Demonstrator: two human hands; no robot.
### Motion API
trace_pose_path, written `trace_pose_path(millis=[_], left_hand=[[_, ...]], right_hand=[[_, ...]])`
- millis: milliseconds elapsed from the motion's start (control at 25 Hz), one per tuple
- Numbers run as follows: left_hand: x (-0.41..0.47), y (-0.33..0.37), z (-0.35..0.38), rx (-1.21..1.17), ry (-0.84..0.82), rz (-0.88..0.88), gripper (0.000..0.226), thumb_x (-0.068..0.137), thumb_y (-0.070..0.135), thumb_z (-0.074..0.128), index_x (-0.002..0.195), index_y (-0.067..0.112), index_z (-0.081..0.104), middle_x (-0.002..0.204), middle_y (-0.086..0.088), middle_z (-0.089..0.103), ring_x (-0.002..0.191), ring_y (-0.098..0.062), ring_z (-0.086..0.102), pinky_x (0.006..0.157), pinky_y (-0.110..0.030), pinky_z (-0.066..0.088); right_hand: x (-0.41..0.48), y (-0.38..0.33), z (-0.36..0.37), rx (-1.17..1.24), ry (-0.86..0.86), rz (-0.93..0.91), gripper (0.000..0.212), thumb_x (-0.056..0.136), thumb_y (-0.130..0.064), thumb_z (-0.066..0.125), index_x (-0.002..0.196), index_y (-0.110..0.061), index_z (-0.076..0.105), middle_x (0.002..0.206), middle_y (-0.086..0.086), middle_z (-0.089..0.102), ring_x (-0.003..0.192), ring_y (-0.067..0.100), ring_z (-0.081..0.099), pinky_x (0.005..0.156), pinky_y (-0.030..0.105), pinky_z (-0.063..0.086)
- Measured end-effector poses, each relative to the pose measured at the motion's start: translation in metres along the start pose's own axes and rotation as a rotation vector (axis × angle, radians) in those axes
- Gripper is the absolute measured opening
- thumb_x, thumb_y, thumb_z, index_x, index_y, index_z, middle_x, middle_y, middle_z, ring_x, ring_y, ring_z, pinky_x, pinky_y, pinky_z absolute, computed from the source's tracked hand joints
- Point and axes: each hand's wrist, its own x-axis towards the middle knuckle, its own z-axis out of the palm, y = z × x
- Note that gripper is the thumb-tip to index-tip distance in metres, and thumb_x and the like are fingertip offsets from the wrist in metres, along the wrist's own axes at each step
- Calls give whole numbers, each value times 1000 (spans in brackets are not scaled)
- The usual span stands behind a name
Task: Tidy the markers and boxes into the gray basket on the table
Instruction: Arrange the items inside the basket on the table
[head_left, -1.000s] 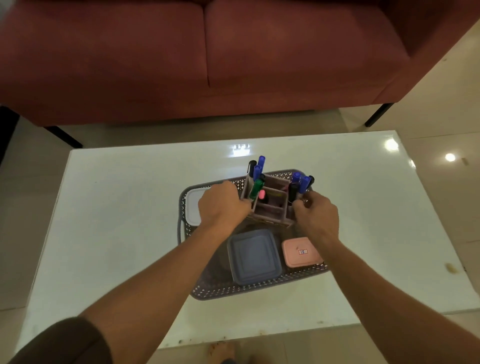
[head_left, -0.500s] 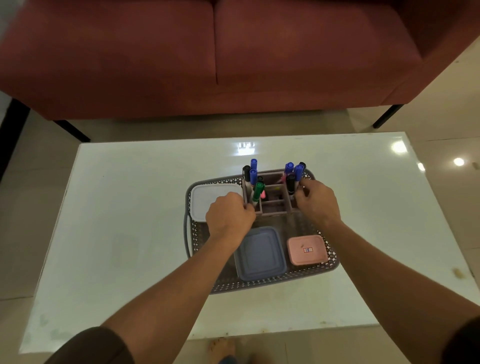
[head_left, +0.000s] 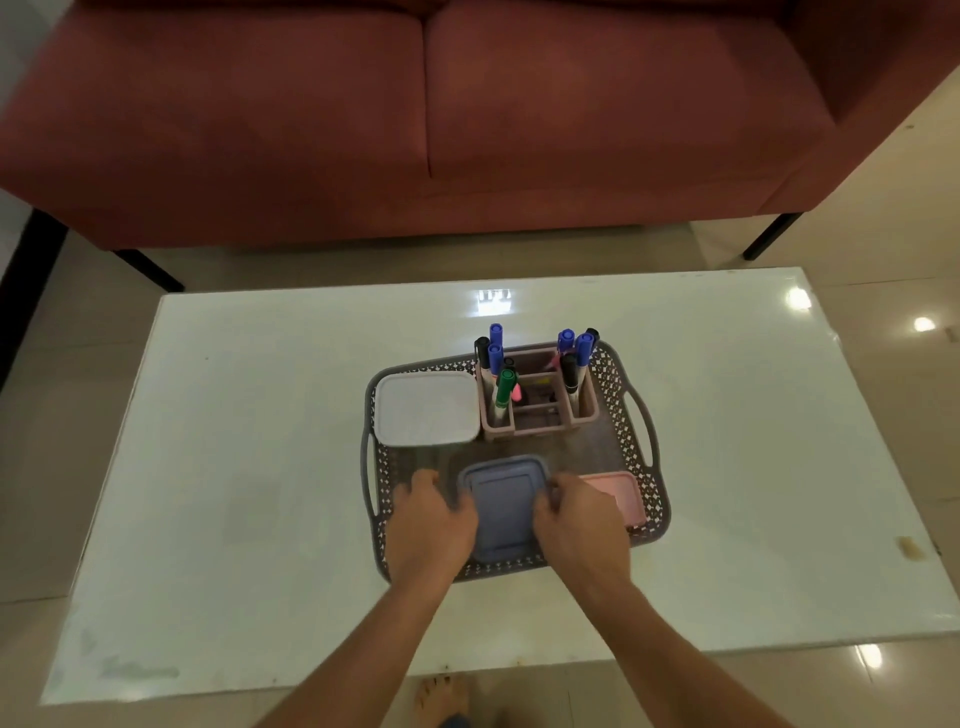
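A red sofa (head_left: 426, 119) is standing beyond the white table (head_left: 208, 467) I am leaning over. The gray basket (head_left: 631, 410) is sitting mid-table, holding everything. Inside, the white box (head_left: 426, 408) is lying far left, the pink marker holder (head_left: 537, 397) far right with markers (head_left: 496, 343) standing upright. My left hand (head_left: 428, 525) and right hand (head_left: 579, 525) are curling around the sides of the blue box (head_left: 504, 506) at the near edge; the pink box (head_left: 621, 493) is lying just right of it.
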Motion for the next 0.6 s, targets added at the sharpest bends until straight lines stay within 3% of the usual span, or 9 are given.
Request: trace_pose_path(millis=[160,320,520,600], left_hand=[[6,-9,9,7,-87,-59,33,98,45,54,112,16,61,109,-6,68,100,-28,66,77,-32,47],[10,-11,-2,26,48,-12,20,100,36,50,99,22,65,96,1,70,86,-23,64,74,-32,48],[16,-19,-13,92,95,-1,23,99,33,50,89,18,64,91,-3,69,80,-24,62,73,-34,50],[11,-13,-11,58,112,-12,25,98,37,49,101,16,63,104,-7,67,89,-30,64,76,-36,50]], right_hand=[[12,-12,8,-72,-13,112,30,96,-38,55,103,-10,63,97,8,70,87,26,66,77,38,56],[14,-23,10,-38,-57,94,29,97,-39,57,102,-11,64,99,5,71,84,21,63,76,33,52],[11,-31,12,-59,-113,24,25,97,-37,57,103,-15,67,98,6,72,90,26,67,79,35,55],[11,-24,0,-87,-69,-2,26,97,-39,54,100,-16,67,94,5,72,85,24,67,75,32,54]])
